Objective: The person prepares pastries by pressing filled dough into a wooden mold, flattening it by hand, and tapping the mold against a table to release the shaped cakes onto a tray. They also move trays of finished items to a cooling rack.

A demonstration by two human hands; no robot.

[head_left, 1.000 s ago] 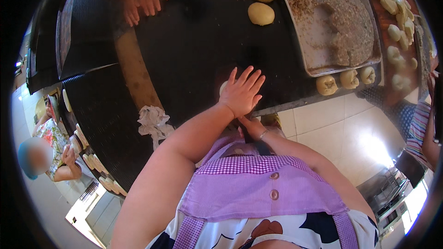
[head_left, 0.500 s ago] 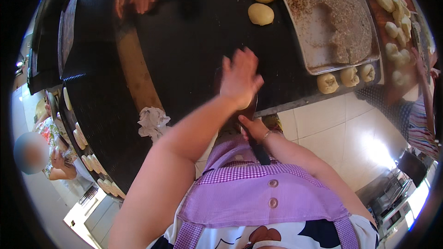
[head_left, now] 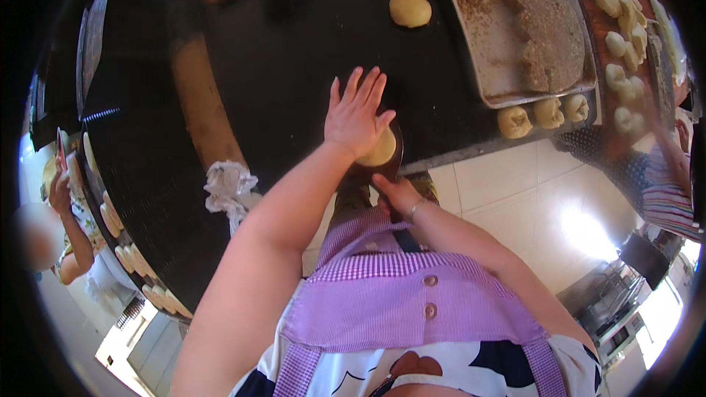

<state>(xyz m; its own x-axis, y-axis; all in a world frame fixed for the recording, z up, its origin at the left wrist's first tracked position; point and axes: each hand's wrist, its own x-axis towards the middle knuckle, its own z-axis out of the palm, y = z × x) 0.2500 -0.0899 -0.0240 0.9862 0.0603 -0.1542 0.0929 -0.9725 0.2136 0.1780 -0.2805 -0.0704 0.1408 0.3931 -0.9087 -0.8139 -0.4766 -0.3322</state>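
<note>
Under the spread left hand, pressed flat, a dough round peeks out beside its thumb.

A pale, round, flattened disc of dough lies in a small dark round pan at the black worktop's near edge, just past centre toward five o'clock. Its smooth top faces up; its ten o'clock side is covered.
</note>
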